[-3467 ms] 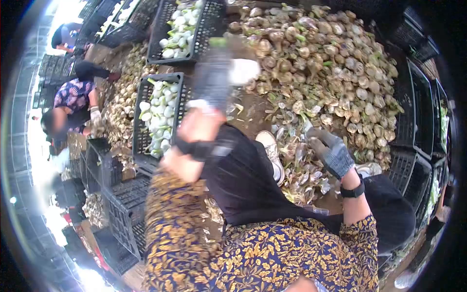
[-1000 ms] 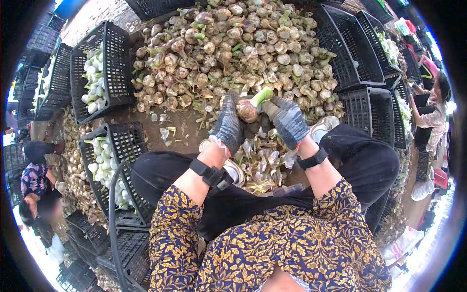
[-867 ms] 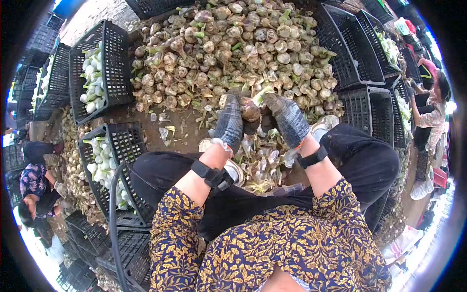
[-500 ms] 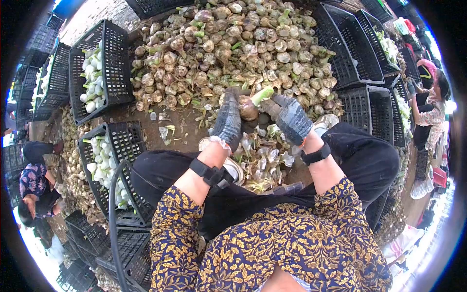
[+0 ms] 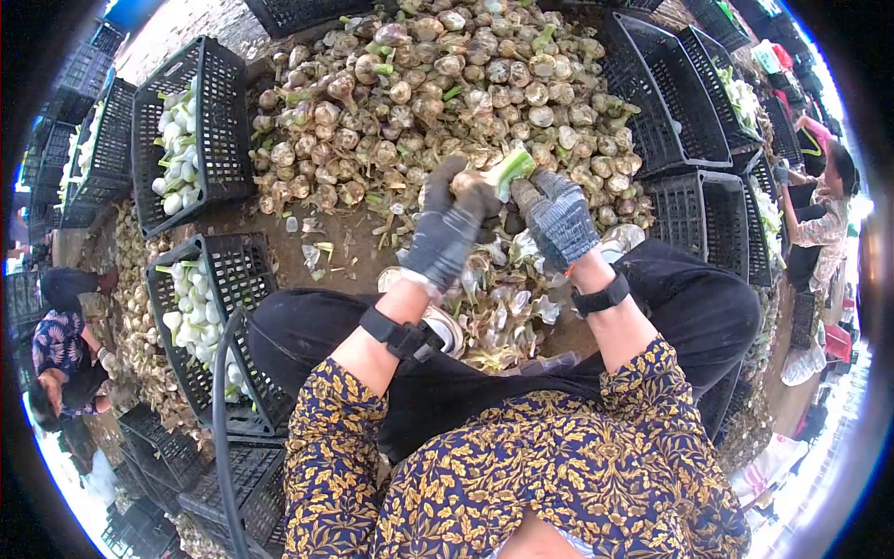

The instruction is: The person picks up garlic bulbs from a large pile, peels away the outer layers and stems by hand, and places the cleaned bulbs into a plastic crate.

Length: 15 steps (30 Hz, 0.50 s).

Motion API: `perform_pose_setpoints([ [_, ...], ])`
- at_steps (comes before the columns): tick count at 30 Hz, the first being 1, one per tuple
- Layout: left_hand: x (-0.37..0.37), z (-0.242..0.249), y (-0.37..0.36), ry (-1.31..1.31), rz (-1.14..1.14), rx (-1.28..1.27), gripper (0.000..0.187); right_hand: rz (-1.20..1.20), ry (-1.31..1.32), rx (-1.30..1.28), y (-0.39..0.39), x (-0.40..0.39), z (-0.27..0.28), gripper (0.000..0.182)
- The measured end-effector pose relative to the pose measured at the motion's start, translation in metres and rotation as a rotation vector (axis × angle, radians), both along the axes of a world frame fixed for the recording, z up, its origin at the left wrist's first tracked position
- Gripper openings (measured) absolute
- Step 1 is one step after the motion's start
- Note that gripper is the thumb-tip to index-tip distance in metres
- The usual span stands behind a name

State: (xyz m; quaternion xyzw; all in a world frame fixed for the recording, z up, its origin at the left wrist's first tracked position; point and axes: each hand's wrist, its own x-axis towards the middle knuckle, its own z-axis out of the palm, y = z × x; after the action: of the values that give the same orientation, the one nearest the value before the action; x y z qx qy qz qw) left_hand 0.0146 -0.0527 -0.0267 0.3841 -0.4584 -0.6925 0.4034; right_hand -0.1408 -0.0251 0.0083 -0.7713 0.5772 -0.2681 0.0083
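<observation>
**Slip and tear: the weak points of a two-handed hold**

The likeliest fault is a slip: the left hand in a grey knitted glove (image 5: 449,224) closes its fingers around a round, pale-brown garlic bulb (image 5: 473,182), and a sideways tug on its thick green-and-white stem (image 5: 512,168) could roll the bulb out. It would then drop onto the loose papery skins (image 5: 507,312) below the fingers, towards the wearer. A hard pull might also tear the stem's outer layers unevenly. The left fingers are nearly closed, curled snugly against the bulb. The right hand in a matching grey glove (image 5: 562,222) has its fingers partly bent just beside the stem; whether they pinch it cannot be told. Beyond both sets of fingers lies the heap of brown, unpeeled bulbs (image 5: 447,102).
</observation>
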Motion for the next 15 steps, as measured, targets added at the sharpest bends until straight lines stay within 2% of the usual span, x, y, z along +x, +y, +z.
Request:
perform_pose_setpoints([
  [1, 0.002, 0.003, -0.002, 0.22, -0.055, 0.31, 0.051, -0.023, -0.127, 0.06, -0.001, 0.002, 0.003, 0.009],
  [2, 0.008, 0.0, -0.011, 0.272, -0.228, 0.499, 0.041, 0.028, 0.009, 0.011, -0.001, -0.001, 0.002, 0.01],
  [3, 0.009, 0.002, -0.01, 0.27, -0.225, 0.498, 0.041, 0.031, 0.007, 0.011, -0.001, 0.0, -0.003, 0.01],
  [5, 0.007, 0.007, -0.007, 0.18, -0.129, 0.528, 0.036, -0.081, -0.225, 0.122, -0.001, 0.005, -0.013, 0.012],
  [6, 0.003, 0.005, -0.006, 0.061, -0.069, 0.289, 0.036, -0.131, -0.293, 0.132, 0.001, 0.007, -0.015, 0.013],
  [7, 0.001, 0.006, -0.004, 0.059, -0.067, 0.29, 0.036, -0.13, -0.295, 0.135, 0.001, 0.009, -0.018, 0.013],
  [9, -0.003, 0.01, -0.003, 0.079, 0.081, 0.32, 0.025, -0.322, -0.788, 0.428, 0.0, 0.012, -0.024, 0.014],
  [10, -0.001, 0.006, -0.005, 0.136, 0.075, 0.362, 0.031, -0.22, -0.677, 0.479, 0.001, 0.006, -0.021, 0.016],
  [11, 0.002, 0.002, -0.009, 0.136, 0.076, 0.36, 0.031, -0.219, -0.678, 0.477, 0.001, 0.004, -0.02, 0.016],
  [13, 0.008, -0.003, -0.015, 0.392, -0.17, 0.644, 0.039, -0.139, -0.502, 0.403, 0.0, 0.001, -0.017, 0.016],
  [14, 0.009, -0.003, -0.014, 0.44, -0.187, 0.68, 0.047, -0.141, -0.465, 0.379, 0.0, 0.001, -0.017, 0.015],
  [15, 0.009, -0.002, -0.012, 0.437, -0.188, 0.681, 0.047, -0.142, -0.467, 0.379, -0.001, 0.002, -0.019, 0.015],
])
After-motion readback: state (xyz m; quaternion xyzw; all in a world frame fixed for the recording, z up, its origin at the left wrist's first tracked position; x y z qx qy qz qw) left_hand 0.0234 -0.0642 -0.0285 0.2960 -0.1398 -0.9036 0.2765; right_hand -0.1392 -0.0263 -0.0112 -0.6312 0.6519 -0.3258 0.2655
